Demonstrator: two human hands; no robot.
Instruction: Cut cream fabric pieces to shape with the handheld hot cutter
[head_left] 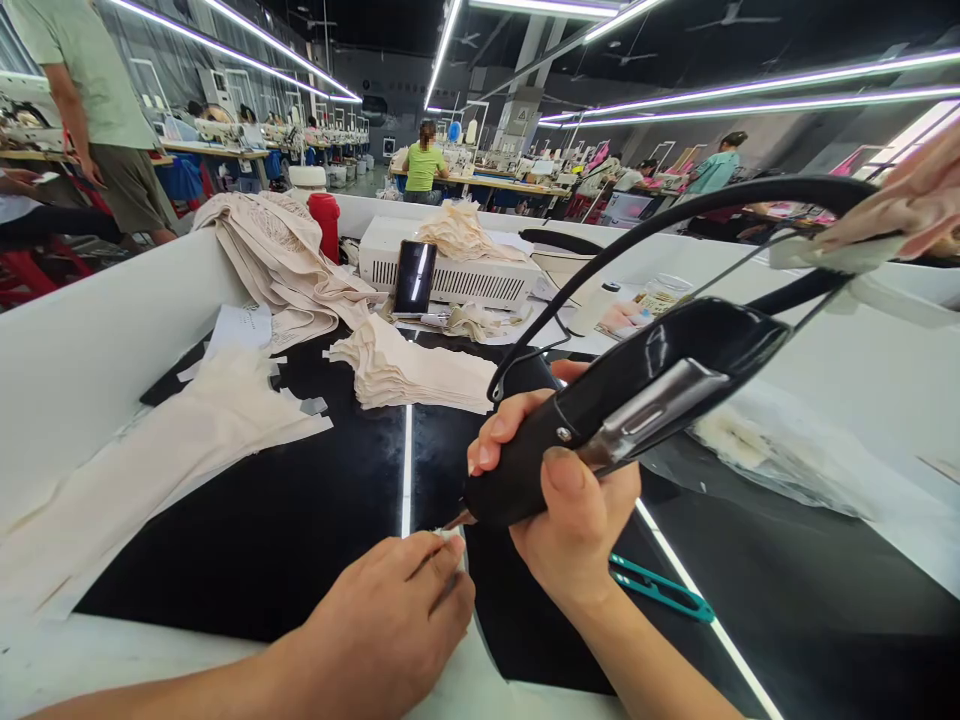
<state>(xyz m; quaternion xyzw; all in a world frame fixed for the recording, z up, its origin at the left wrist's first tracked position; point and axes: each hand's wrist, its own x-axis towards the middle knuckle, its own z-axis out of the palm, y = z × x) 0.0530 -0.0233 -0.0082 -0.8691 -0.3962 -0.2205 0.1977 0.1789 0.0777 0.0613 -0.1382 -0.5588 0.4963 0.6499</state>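
My right hand [574, 520] is wrapped round a black hand-held electric tool [637, 375] with a metal lever along its side and a thick black cord at its rear. The tool tilts down to the left, and its narrow coppery tip [459, 520] meets the fingertips of my left hand [397, 610]. Those fingers are closed in a pinch on a small white scrap [450, 535], mostly hidden by them. Under both hands lies a shiny black work surface [337, 520]. Teal thread snips [664, 590] lie just right of my right wrist.
A stack of cream cloth pieces [420, 370] lies ahead, with taped cream fabric [165, 440] at left. Behind stand a white vented box [457, 275], a phone [414, 278] and a red container [325, 225]. A plastic bag [780, 450] lies right. The cord [660, 235] arches overhead.
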